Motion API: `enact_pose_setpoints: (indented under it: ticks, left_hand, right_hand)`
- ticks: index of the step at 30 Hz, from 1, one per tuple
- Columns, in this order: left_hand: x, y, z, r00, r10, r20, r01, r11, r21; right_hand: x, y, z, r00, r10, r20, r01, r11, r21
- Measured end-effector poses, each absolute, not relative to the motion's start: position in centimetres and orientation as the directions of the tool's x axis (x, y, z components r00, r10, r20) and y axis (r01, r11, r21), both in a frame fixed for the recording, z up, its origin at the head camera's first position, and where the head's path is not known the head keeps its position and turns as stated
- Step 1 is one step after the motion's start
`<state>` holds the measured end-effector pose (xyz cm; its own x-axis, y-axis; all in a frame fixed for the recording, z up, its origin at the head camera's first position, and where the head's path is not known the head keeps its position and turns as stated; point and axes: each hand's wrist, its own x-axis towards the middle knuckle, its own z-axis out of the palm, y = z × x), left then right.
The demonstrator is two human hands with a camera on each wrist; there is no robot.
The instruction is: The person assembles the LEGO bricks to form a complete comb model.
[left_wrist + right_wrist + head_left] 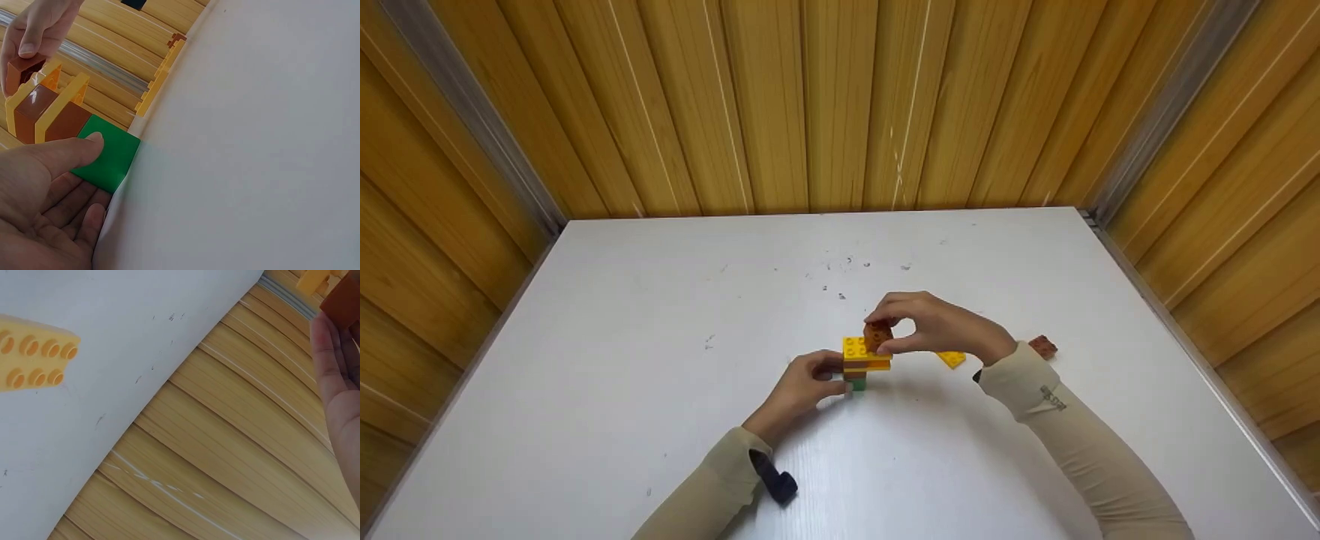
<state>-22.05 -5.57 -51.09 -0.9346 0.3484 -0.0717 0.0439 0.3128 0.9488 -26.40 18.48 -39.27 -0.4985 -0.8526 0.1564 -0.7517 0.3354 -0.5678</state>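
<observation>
A small tower of building bricks stands upright on the white table. Its base is a green brick [115,154], with brown bricks [66,122] and yellow plates [853,346] alternating above. My left hand [802,388] grips the tower low down, the thumb flat on the green face and the fingers around the back. Over the studs of the top yellow plate, my right hand [934,321] pinches another brown brick [877,336] between thumb and fingers. In the left wrist view that brick [23,72] is tilted and close against the top plate.
Right of the tower, partly behind my right hand, lies a yellow studded piece [952,360]. Farther right, by the right sleeve, is a loose brown brick [1043,346]. Wood-panelled walls [840,105] border the white table [660,322] at the back and sides.
</observation>
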Motion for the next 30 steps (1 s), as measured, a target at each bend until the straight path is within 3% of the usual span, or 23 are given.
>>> enact_pose_setpoints:
  ticks: [11,30]
  left_hand:
    - [-22.2,-5.7,-51.4,-0.933,0.354,-0.066,0.044,0.294,0.955]
    - [-22.2,-5.6,-51.5,-0.931,0.361,-0.057,0.042,0.263,0.964]
  right_hand:
    - [-26.1,16.8,-39.0,-0.47,-0.867,0.164,-0.783,0.324,-0.531]
    - [-25.7,15.5,-39.5,-0.503,-0.852,0.145,-0.793,0.388,-0.47]
